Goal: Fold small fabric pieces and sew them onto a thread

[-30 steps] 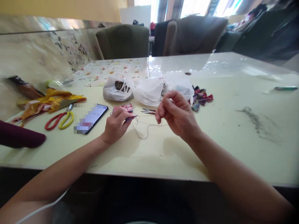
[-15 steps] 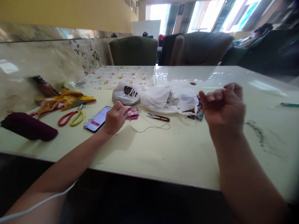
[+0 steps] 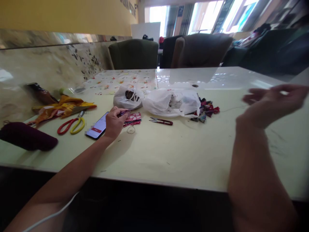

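Note:
My left hand (image 3: 114, 121) is closed in a pinch on a small dark purple piece of fabric (image 3: 125, 112). Just beyond its fingers lies a stack of red-and-white patterned fabric pieces (image 3: 132, 118). A small loop of thread (image 3: 131, 130) shows below that stack. Raised at the right, my right hand (image 3: 272, 98) is blurred, its thumb and finger pinched together. A faint stretch of thread (image 3: 233, 109) runs beside it; any needle in the fingers is too small to make out. Thread snips (image 3: 161, 121) rest between the hands.
A phone (image 3: 98, 127) lies under my left wrist, with red-and-yellow scissors (image 3: 72, 125), yellow cloth (image 3: 65, 108) and a maroon thread cone (image 3: 29, 136) farther left. White plastic bags (image 3: 159, 104) and patterned scraps (image 3: 209, 108) stand behind. Chairs (image 3: 135, 53) line the far side.
My right hand has swung outward to the right and turned, drawing the thread along. The long thread loop on the table has shrunk to a small one. My left hand stays at the fabric.

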### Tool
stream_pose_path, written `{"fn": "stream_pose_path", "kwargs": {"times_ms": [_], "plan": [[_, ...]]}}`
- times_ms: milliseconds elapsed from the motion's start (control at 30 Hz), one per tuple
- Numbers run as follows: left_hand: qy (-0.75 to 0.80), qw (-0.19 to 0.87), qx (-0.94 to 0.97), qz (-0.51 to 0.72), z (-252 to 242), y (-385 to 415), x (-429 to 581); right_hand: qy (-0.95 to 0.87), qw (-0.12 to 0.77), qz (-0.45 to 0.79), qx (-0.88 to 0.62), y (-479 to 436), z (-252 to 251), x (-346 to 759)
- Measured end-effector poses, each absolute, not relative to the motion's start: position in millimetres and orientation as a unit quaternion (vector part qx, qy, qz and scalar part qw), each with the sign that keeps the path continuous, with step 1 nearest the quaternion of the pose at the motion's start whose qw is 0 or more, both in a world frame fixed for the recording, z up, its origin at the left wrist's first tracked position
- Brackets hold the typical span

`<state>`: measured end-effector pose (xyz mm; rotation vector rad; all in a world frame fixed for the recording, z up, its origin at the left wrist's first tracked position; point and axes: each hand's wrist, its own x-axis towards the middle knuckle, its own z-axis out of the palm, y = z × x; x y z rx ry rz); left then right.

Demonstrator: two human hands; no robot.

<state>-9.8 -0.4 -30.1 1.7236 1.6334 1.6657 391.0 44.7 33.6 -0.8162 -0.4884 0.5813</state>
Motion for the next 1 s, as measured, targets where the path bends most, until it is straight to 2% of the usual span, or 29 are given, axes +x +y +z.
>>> {"fn": "stream_pose_path", "kwargs": {"times_ms": [33,67,167,267,400,633,700,767,1000], "plan": [[0.552,0.156,0.577,0.581,-31,-1,-8,-0.309,0.842,0.214,-0.388,46,28,378],[0.542,0.191,0.565,0.591,-31,-3,-5,-0.388,0.811,0.204,-0.387,46,22,363],[0.529,0.262,0.535,0.604,-31,-8,4,-0.496,0.717,0.313,-0.376,40,3,313],[0.530,0.284,0.520,0.607,-27,-16,13,-0.606,0.551,0.439,-0.370,25,-15,268],[0.505,0.307,0.524,0.613,-22,-25,23,-0.642,0.394,0.544,-0.369,7,-37,231],[0.472,0.298,0.556,0.616,-27,-28,27,-0.630,0.206,0.689,-0.294,-1,-39,228],[0.483,0.307,0.537,0.620,-30,-24,24,-0.611,0.205,0.725,-0.243,-3,-31,235],[0.498,0.323,0.508,0.624,-34,-18,19,-0.583,0.241,0.747,-0.209,-2,-21,244],[0.526,0.371,0.414,0.644,-46,9,-2,-0.543,0.445,0.671,-0.238,7,14,294]]}}
